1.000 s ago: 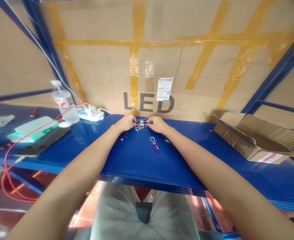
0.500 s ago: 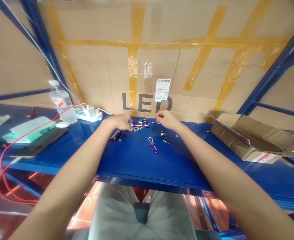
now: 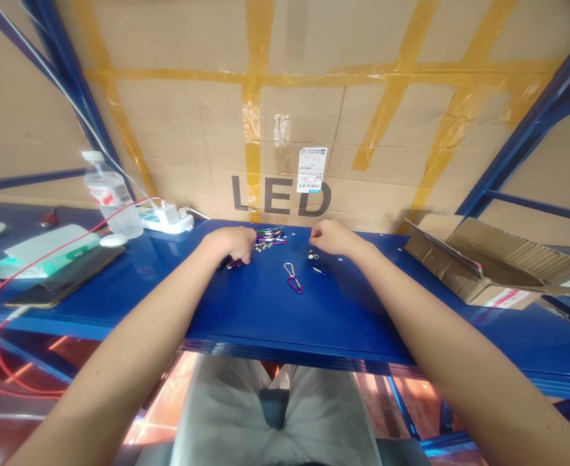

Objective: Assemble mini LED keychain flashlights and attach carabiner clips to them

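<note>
My left hand (image 3: 233, 244) is at the back middle of the blue table (image 3: 265, 317), its fingers curled down over several short metallic tubes (image 3: 235, 264), which it partly covers. Whether it grips one is hidden. Beside its fingertips lie small gold-coloured pieces (image 3: 264, 246) and a group of purple and green carabiners (image 3: 271, 235). My right hand (image 3: 332, 237) is closed, thumb and fingers together; what they hold, if anything, cannot be made out. Just below it are small round dark and silver parts (image 3: 312, 255) and a blue carabiner (image 3: 318, 268). A silver carabiner (image 3: 289, 269) touches a purple carabiner (image 3: 294, 284).
An open cardboard box (image 3: 479, 265) stands at the right. Leftward are a water bottle (image 3: 114, 200), a white power strip (image 3: 168, 222), a tissue pack (image 3: 46, 249), a phone (image 3: 66, 275) and a red cable (image 3: 8, 294). A large taped carton (image 3: 207, 142) closes off the back.
My left hand has come slightly nearer to me, down over the short tubes. My right hand has shifted a little to the right, and its fingers point lower. The view has tilted slightly.
</note>
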`<state>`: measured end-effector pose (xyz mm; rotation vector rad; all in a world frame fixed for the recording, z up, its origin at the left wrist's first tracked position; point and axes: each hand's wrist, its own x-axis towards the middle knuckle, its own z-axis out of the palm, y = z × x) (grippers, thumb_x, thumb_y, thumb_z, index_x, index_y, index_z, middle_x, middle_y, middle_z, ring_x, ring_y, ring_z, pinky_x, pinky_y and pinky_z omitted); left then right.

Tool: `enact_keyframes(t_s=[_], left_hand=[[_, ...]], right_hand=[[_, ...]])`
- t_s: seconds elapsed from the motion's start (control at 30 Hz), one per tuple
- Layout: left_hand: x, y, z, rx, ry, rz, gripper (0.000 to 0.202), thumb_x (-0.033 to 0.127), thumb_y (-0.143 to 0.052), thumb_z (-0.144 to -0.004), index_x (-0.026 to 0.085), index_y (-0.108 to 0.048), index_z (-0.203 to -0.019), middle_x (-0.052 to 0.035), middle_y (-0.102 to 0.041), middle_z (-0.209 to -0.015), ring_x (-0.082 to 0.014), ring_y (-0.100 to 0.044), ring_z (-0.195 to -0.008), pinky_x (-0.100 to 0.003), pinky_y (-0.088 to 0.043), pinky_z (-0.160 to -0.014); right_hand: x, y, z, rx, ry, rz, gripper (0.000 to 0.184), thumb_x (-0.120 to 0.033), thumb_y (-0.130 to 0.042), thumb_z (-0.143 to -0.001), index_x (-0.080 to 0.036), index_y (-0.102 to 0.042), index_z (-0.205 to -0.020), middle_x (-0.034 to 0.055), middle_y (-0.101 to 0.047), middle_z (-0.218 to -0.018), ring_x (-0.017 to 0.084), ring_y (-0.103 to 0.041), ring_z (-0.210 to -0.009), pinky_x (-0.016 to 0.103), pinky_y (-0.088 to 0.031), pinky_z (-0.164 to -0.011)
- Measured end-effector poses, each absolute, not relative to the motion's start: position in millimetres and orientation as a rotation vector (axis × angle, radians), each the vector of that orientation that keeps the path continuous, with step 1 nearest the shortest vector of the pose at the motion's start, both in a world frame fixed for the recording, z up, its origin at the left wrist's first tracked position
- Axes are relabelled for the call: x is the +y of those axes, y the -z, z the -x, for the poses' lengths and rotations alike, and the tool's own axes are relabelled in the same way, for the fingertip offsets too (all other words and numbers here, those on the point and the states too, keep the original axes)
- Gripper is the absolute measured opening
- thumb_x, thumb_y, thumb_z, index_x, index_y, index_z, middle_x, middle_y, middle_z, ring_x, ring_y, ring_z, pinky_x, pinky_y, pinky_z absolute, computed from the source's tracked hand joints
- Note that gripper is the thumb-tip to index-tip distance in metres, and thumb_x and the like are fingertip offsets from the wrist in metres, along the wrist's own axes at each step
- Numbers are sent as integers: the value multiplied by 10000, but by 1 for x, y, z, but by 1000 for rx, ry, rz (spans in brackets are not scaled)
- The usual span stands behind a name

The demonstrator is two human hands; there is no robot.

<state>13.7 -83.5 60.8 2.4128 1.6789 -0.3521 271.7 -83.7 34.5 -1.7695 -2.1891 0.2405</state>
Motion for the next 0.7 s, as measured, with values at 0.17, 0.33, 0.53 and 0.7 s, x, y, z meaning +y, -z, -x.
enact_keyframes(t_s=[0.17,0.33,0.53,0.7], left_hand=[[-72,-52,-16,1404,-325,-2425,147,215,-697,-749,170,-696,-889,-55,-735,-794,-194,-660,-704,-272,-448,-614],[-75,-49,-29,1038,-916,-2167,135,213,-722,-789,149,-660,-890,-58,-719,-812,-152,-657,-710,-259,-489,-626],[-82,-49,-36,967,-938,-1998,188,312,-700,-863,129,-661,-874,-69,-703,-728,-140,-651,-640,-262,-498,-602],[-64,-44,-13,1354,-829,-2453,162,328,-674,-839,167,-689,-844,-66,-724,-822,-187,-645,-752,-284,-458,-671]], right_hand=[[-84,-31,-264,-2145,-306,1608,100,-117,-633,-820,-163,-704,-766,92,-748,-889,205,-663,-796,297,-468,-689],[-92,-24,-238,-1932,-654,1221,246,-263,-743,-807,-161,-698,-1026,89,-756,-1035,193,-691,-898,307,-522,-793],[-101,-21,-220,-1879,-747,1187,59,-144,-611,-880,-152,-662,-851,63,-738,-800,154,-667,-668,268,-504,-622],[-97,-19,-229,-1906,-566,1398,42,-144,-620,-888,-158,-658,-899,68,-732,-831,164,-665,-668,274,-480,-628]])
